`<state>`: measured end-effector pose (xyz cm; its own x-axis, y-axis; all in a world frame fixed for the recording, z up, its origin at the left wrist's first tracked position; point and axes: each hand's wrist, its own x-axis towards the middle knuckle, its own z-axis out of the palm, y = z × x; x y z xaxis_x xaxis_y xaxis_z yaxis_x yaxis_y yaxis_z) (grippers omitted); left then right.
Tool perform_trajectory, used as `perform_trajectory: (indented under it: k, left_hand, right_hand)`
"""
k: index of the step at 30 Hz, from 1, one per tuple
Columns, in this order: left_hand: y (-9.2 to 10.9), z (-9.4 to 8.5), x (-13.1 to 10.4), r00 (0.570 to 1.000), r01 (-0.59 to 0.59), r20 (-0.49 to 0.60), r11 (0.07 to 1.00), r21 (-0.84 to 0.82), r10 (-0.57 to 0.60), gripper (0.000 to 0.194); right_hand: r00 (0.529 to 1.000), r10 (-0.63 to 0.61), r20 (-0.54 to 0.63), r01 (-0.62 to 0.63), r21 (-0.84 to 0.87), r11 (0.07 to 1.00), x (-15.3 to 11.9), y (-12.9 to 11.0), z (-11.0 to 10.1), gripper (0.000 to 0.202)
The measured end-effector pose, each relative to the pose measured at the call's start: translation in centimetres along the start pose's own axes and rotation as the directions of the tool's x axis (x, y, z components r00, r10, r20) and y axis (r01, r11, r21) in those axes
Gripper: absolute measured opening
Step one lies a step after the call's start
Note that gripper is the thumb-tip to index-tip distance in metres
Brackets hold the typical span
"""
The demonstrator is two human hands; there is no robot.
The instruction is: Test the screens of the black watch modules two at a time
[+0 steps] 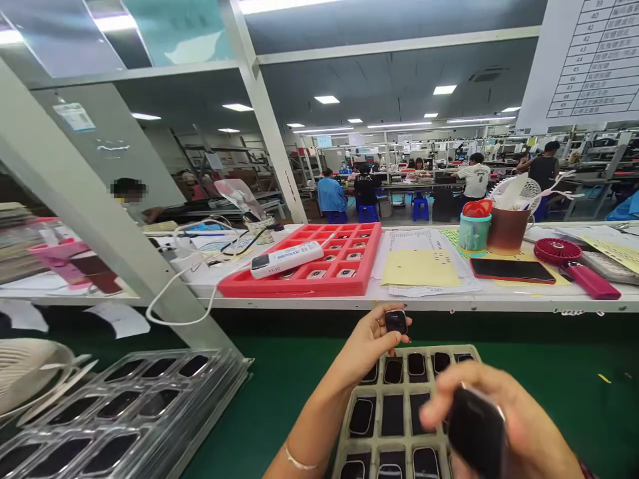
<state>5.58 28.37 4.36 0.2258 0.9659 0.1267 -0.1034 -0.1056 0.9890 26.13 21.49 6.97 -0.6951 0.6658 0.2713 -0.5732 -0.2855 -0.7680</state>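
Note:
My left hand (372, 339) grips a small smartwatch body (396, 322) by its edges, its dark screen facing up. Nearer the camera, my right hand (524, 419) is closed around another dark-faced smartwatch body (476, 429) with a silvery rim; both are somewhat blurred. Below the two hands lies a cream compartment tray (389, 444) with dark-screened watch bodies in several of its pockets. One middle-row pocket (393, 415) shows only a dark bottom. My right hand hides the tray's right side.
Stacked clear plastic trays (234, 372) of watch bodies stand left on the green bench. On the shelf ahead are a red foam tray (294, 286), a white block with a cable (287, 258), yellow paper (422, 267), a phone (514, 269) and a pink fan (558, 250). People sit farther back.

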Motion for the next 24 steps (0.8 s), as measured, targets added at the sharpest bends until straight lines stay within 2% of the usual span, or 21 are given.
perform_trajectory:
  k: [3,5,8,13,18,24]
  left_hand:
    - [-0.1,0.0,0.2,0.997,-0.029,-0.075,0.996,0.084,0.035,0.042]
    - [0.0,0.1,0.3,0.994,-0.040,-0.092,0.992,0.118,0.051,0.037]
    - [0.4,0.2,0.1,0.995,-0.039,-0.081,0.987,0.157,0.053,0.037]
    - [0.6,0.3,-0.2,0.998,-0.026,-0.049,0.980,0.196,0.036,0.042]
    - [0.0,0.0,-0.2,1.000,-0.022,-0.015,0.976,0.218,0.026,0.041]
    - [-0.5,-0.4,-0.3,0.999,-0.040,0.009,0.969,0.245,0.039,0.038]
  right_hand:
    - [0.988,-0.090,-0.124,0.069,-0.163,0.984,2.7,-0.5,-4.2,0.040]
    - [0.980,-0.116,-0.162,0.073,-0.248,0.966,4.3,-0.7,-6.6,0.042]
    - [0.979,-0.119,-0.168,0.042,-0.403,0.914,5.7,-0.5,-8.8,0.046]
    - [0.979,-0.153,-0.133,0.052,-0.567,0.822,5.8,-0.1,-9.3,0.040]
    - [0.991,-0.106,-0.078,0.049,-0.528,0.848,5.4,-0.6,-9.3,0.041]
    - [0.993,-0.076,-0.087,0.020,-0.512,0.859,5.4,-0.4,-9.6,0.036]
